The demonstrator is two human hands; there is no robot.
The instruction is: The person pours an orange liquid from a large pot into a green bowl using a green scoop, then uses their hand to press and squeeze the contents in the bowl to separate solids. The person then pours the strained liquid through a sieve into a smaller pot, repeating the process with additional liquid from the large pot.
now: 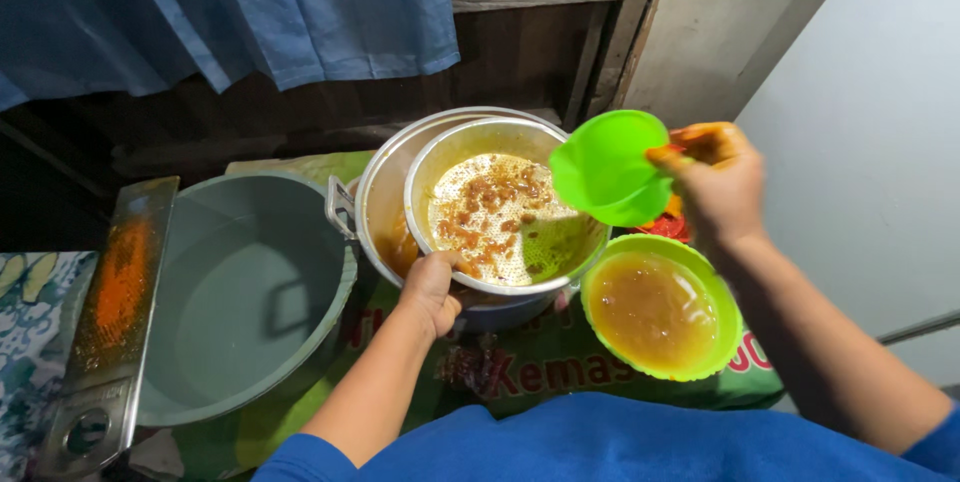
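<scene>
My left hand (432, 290) grips the near rim of a metal colander (455, 147) that sits inside a larger metal pot (385, 182). Brown pulp and seeds lie on the colander's perforated bottom, and brown liquid shows in the pot beneath. My right hand (715, 182), smeared with orange-brown juice, holds a small green plastic bowl (605, 167) tilted over the colander's right rim. A bigger green bowl (725, 292) holding brown liquid stands just right of the pot, below my right hand.
A large grey plastic basin (240, 292) stands left of the pot, with a metal grater (115, 312) stained orange beside it. Blue cloth (250, 2) hangs behind. A pale wall (860, 142) closes the right side. A printed green sheet (560, 367) lies under the bowls.
</scene>
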